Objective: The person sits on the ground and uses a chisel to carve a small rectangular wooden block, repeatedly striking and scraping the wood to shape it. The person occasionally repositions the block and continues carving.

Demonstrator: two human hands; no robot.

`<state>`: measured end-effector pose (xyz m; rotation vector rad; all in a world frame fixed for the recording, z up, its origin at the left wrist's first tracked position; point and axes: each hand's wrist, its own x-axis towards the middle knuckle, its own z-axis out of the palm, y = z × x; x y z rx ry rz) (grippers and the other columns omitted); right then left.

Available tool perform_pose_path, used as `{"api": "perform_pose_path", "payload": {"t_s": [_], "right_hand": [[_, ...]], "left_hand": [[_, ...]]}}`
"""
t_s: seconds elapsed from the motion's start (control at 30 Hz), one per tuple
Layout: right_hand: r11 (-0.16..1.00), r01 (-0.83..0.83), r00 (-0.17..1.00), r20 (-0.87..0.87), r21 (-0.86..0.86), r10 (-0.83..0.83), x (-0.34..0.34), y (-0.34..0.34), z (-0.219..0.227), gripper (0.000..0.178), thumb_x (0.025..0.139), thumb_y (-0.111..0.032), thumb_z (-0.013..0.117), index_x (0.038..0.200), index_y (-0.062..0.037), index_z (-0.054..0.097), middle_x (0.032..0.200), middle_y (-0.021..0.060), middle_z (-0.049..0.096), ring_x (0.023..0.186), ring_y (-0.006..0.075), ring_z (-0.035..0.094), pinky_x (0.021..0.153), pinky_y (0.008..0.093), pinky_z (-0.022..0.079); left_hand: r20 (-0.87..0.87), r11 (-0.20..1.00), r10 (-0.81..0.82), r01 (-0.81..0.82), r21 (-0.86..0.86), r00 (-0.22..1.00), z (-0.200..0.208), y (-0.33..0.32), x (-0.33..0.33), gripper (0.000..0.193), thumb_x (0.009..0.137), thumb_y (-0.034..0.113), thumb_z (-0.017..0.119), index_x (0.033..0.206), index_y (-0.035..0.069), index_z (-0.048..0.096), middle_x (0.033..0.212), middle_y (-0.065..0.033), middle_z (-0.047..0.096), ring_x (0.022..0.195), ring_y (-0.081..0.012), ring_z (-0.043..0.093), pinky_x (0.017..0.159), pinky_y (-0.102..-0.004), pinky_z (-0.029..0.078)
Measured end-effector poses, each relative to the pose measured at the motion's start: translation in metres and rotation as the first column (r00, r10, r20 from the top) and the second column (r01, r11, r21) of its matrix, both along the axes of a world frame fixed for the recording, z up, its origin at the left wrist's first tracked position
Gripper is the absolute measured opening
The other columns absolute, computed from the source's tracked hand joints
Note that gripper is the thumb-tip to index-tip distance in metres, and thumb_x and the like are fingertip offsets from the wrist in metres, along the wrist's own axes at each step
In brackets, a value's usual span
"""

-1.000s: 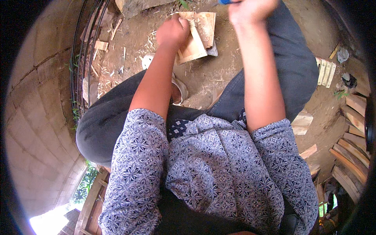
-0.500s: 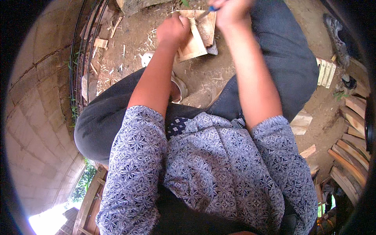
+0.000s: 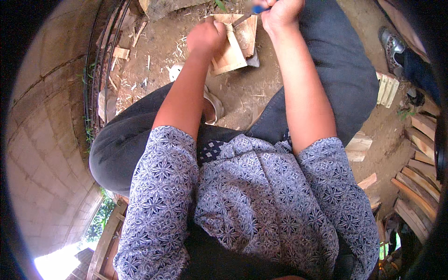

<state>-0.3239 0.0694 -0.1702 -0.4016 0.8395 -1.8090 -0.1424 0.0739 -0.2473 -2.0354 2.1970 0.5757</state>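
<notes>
My left hand is closed on the upper left edge of a pale wooden piece. This piece has a raised narrow strip along its right side and leans over a flat board. In my right hand, at the top edge of the view, is a blue-handled tool with a narrow metal blade. The blade slants down left, its tip at the upper end of the wooden piece. Fingers partly hide the handle, so the exact kind of tool is unclear.
Wood shavings litter the dirt ground. A grey stone sits by the board. Black cables run along the left wall. Split wood is piled at right, below another person's shoe and a slatted wooden piece.
My right hand has shifted slightly, and more of the blade shows. The left hand and wooden piece stay put. At the right edge, the other person's shoe and dark trouser leg have moved.
</notes>
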Motion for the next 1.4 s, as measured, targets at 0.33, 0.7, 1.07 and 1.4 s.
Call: {"api": "perform_pose_path", "payload": {"t_s": [0.33,0.7,1.07,1.4], "right_hand": [[1.0,0.003,1.0,-0.023,-0.03,-0.004,0.0,0.005,0.038,0.034,0.092,-0.036,0.045,0.066,-0.0148,0.042,0.047,-0.0012,0.035,0.04,0.0147,0.033,0.047,0.0322,0.034],[1.0,-0.029,0.998,0.051,-0.006,0.029,-0.003,0.01,0.04,0.031,0.091,-0.035,0.047,0.067,-0.0141,0.043,0.047,0.0,0.037,0.04,0.0155,0.036,0.049,0.0321,0.036],[1.0,0.019,0.997,-0.073,0.016,-0.018,0.009,0.009,0.019,0.033,0.091,-0.03,0.05,0.064,-0.0111,0.044,0.046,0.0038,0.039,0.037,0.0163,0.036,0.04,0.031,0.034],[0.997,0.058,0.958,-0.277,-0.052,-0.071,0.021,0.008,-0.002,0.031,0.089,-0.028,0.047,0.063,-0.0113,0.042,0.049,0.0034,0.041,0.038,0.0155,0.034,0.042,0.0304,0.033]], "left_hand": [[-0.057,1.0,0.011,-0.013,-0.028,0.998,0.002,0.003,0.0,0.051,0.093,0.041,0.037,0.122,0.008,0.064,0.116,-0.0218,0.069,0.105,-0.0384,0.067,0.089,-0.0499,0.054],[-0.043,0.999,0.036,-0.038,-0.031,0.998,-0.003,0.005,0.004,0.049,0.093,0.04,0.036,0.12,0.009,0.064,0.11,-0.0216,0.07,0.102,-0.0391,0.068,0.087,-0.0523,0.054],[-0.022,0.998,0.008,-0.009,-0.07,1.0,-0.006,0.003,0.004,0.05,0.092,0.04,0.036,0.12,0.01,0.065,0.109,-0.0211,0.071,0.098,-0.0402,0.069,0.085,-0.0522,0.055],[-0.077,0.999,0.031,-0.034,-0.038,0.997,-0.002,0.002,0.003,0.05,0.095,0.041,0.036,0.126,0.012,0.063,0.108,-0.0266,0.069,0.102,-0.0467,0.067,0.088,-0.0571,0.052]]}}
